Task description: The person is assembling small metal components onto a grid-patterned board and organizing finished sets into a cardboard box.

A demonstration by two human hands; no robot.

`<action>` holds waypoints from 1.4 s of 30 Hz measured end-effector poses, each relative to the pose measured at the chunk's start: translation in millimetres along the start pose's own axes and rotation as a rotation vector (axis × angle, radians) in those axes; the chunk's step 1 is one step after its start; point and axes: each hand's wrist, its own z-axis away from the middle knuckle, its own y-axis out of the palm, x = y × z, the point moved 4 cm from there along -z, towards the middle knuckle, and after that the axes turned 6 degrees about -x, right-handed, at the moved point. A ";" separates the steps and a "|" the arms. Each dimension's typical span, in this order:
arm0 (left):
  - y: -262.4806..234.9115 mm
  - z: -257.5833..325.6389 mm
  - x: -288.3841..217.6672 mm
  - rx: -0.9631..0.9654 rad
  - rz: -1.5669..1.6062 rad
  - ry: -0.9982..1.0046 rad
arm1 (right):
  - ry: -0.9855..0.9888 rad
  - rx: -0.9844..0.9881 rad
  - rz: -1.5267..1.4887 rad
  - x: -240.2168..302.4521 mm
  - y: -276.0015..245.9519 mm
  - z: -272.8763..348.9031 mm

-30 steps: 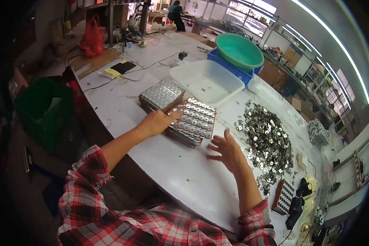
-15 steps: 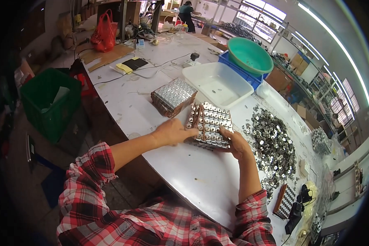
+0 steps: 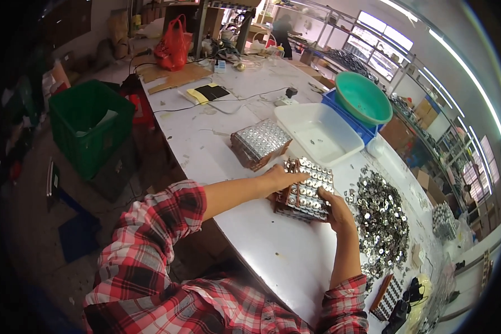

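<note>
A stack of brown trays (image 3: 310, 192) set with rows of round metal pieces stands on the table in front of me, and its top layer looks uneven. My left hand (image 3: 281, 180) grips the stack's left side, with the thumb stretched over the top pieces and the other fingers mostly hidden. My right hand (image 3: 338, 211) is wrapped around the right near corner, its thumb on the top. Just beyond my left hand sits a second stack of filled trays (image 3: 261, 139), its top even and silvery.
Loose metal pieces (image 3: 381, 222) lie heaped at the right. A white tub (image 3: 323, 136) and a green basin (image 3: 363, 99) on a blue crate (image 3: 339, 108) stand behind. One tray (image 3: 385, 298) lies at the near right. A green bin (image 3: 89, 125) stands left of the table (image 3: 250, 234).
My left hand has slid from the near left corner farther up the stack's left side, thumb now over the top. My right hand keeps its hold. The whole view has shifted.
</note>
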 end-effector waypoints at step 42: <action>56.3 113.3 61.9 -0.016 -0.330 0.935 | -0.393 0.077 -0.329 -77.4 -14.9 136.6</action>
